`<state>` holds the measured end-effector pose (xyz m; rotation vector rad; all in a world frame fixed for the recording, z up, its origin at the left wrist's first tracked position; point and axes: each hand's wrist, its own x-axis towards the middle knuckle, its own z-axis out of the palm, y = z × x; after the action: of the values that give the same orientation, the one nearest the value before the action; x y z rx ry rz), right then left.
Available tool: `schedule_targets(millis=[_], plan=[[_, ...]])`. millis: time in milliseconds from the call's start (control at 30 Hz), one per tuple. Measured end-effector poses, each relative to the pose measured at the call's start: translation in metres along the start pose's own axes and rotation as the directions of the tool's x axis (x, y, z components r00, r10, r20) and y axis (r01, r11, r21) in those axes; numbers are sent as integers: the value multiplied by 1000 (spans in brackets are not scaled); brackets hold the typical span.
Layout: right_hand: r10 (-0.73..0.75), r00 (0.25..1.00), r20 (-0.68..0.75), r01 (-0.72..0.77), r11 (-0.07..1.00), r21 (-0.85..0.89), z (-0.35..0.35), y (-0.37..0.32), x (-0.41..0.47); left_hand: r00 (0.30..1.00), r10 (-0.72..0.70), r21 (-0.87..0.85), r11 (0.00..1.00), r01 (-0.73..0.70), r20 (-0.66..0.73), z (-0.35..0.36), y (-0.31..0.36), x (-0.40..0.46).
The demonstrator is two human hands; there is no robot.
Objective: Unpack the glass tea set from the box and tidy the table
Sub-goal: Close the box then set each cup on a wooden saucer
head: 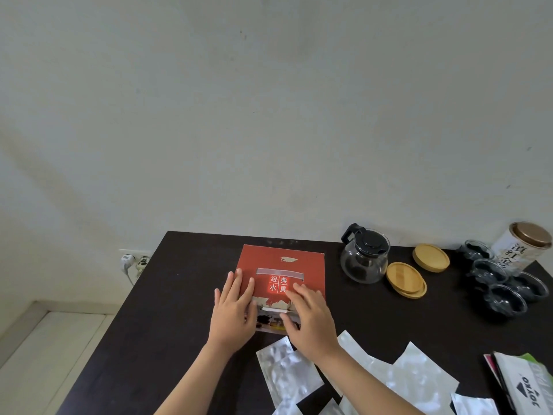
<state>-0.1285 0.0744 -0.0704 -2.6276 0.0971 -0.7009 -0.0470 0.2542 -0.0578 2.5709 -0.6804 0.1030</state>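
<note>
Box front: the lower printed face of the red box (281,265) is covered by the left hand (232,313) and right hand (311,319).
Box contents: hidden by the shut lid.
Packet (520,381): cut off by the right and bottom edges.
Silver pouches (287,372): partly cut off below.
Forearms: cut off at the bottom edge.

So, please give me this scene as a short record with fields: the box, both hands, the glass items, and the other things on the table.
box: red box, closed, flat on dark table
left hand: open, flat on box lid
right hand: open, flat on box lid
teapot: glass teapot, black lid, right of box
coasters: wooden coasters, beside teapot
cups: glass cups, far right
tin: tea tin, behind cups
wrappers: silver bags, near edge
</note>
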Motion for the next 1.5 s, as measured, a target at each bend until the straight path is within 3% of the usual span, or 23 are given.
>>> schedule_targets(millis=[133, 267, 467, 733, 1033, 1500], plan=[[219, 972, 90, -210, 973, -99, -5, 2, 3, 999, 29, 41, 999, -30, 32, -3, 4, 1], [398, 899, 182, -413, 909, 49, -5, -4, 3, 998, 23, 48, 999, -26, 60, -4, 10, 2], [550, 790, 271, -611, 735, 293, -14, -4, 0, 993, 32, 27, 999, -35, 115, -7, 8, 1], [494, 827, 268, -562, 734, 382, -13, 16, 12, 985, 97, 72, 991, -108, 144, -4, -2, 19], [440, 872, 214, -487, 743, 459, -13, 57, 84, 989, 114, 101, 987, -124, 99, -5, 14, 102], [474, 844, 250, -536, 733, 420, 2, 92, 122, 990, 36, 150, 987, -57, 138, 19, 26, 149]])
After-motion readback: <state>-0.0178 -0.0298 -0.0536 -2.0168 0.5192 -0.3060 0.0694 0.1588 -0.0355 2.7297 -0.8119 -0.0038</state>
